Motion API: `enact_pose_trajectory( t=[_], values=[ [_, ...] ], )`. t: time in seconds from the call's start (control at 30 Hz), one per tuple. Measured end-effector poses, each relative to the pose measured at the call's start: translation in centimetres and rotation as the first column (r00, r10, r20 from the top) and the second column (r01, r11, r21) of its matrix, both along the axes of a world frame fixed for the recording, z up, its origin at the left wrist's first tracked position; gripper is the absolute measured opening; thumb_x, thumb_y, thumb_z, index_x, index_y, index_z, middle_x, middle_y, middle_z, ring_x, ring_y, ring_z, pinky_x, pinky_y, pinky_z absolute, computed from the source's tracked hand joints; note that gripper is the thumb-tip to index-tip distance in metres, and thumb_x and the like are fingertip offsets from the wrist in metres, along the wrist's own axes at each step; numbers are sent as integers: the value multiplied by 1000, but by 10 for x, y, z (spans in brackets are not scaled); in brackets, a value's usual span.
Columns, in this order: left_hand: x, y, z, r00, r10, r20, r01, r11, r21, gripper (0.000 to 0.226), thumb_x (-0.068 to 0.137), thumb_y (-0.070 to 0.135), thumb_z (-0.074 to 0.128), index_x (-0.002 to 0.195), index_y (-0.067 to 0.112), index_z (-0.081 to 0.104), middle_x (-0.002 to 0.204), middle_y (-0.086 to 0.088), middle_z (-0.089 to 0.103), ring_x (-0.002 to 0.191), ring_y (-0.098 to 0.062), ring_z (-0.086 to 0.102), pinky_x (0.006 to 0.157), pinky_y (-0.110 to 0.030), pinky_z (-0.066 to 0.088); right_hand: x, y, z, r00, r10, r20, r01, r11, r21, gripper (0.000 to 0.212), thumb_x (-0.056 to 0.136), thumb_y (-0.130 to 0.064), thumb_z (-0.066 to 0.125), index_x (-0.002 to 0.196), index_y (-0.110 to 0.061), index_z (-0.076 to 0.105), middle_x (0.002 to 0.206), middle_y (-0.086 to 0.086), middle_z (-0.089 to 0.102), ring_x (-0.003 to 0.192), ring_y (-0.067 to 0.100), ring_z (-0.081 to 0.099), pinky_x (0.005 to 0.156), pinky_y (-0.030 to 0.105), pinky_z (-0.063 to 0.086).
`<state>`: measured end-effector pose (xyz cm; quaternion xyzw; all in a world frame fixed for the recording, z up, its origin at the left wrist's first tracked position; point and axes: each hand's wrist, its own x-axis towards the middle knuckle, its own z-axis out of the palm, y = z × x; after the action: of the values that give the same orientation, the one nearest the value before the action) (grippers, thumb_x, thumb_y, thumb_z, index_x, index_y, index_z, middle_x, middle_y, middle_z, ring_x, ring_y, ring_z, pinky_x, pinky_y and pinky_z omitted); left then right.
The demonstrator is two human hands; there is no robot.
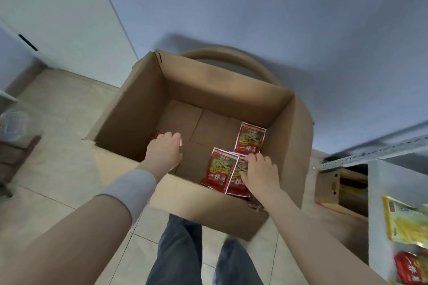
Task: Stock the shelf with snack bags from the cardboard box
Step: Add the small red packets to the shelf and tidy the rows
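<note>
Right hand [261,171]: fingers spread, resting on the overlapped pair [220,166] of red snack bags; no pinch shows.
Left hand [165,146]: fingers curled down over a mostly hidden red bag [157,134]; grip cannot be told.
Pair's long axis: points away from the person.
Third bag [250,137]: just beyond the right hand.
Cardboard box [129,122]: walls surround both hands; the exit is upward.
Shelf [375,192]: right of the right hand, outside the box.

The cardboard box [208,99] stands on the floor [58,111], and both hands reach into it. Under the fingers [171,137] of the left hand [162,154] lies a half-hidden bag [155,134]. The fingers [254,158] of the right hand [261,174] rest on two overlapping bags [220,166]. A single bag [250,137] lies just behind them, and the shelf [379,192] stands to their right.
</note>
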<state>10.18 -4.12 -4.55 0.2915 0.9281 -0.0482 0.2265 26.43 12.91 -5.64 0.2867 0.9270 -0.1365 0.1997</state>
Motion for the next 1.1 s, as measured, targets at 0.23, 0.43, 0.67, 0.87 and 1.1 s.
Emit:
enact_pose_trajectory(
  t=[0.23,0.43,0.67,0.87,1.1],
  values=[
    [-108,12,-119,931,271,244,-263,963,-66,49,87,32,62,125,9,43,129,-14,49,121,-33,46,94,-41,42,-71,-3,-114,849,-393,352,486,842,-232,67,83,-45,63,137,-15,35,135,8,49,123,28,48,100,44,44],
    [-147,-4,-227,666,689,287,-663,722,-198,67,86,22,64,141,11,26,140,-18,31,130,-37,33,107,-48,32,-102,-21,-213,527,-665,529,838,509,-194,99,74,-48,72,146,-8,17,148,15,30,136,33,32,110,45,31],
    [-143,-30,-288,615,760,211,-738,649,-185,78,77,25,74,138,7,28,140,-20,31,130,-38,31,106,-47,28,-120,-48,-259,74,-862,502,995,100,26,104,71,-27,80,144,-6,9,148,22,18,137,39,22,109,50,26],
    [-143,-35,-294,632,745,215,-723,666,-184,94,67,29,82,140,10,26,141,-21,30,132,-37,27,109,-45,24,-118,-58,-265,97,-879,466,993,120,19,111,66,-31,84,143,-6,8,147,23,19,137,39,19,109,49,26],
    [-154,-33,-287,625,687,370,-687,709,-156,62,69,30,81,118,8,51,128,-15,49,122,-31,45,96,-40,40,-107,-58,-275,274,-811,517,961,217,-169,90,59,-41,85,131,-9,43,134,15,51,127,34,45,103,47,40]
  ],
)
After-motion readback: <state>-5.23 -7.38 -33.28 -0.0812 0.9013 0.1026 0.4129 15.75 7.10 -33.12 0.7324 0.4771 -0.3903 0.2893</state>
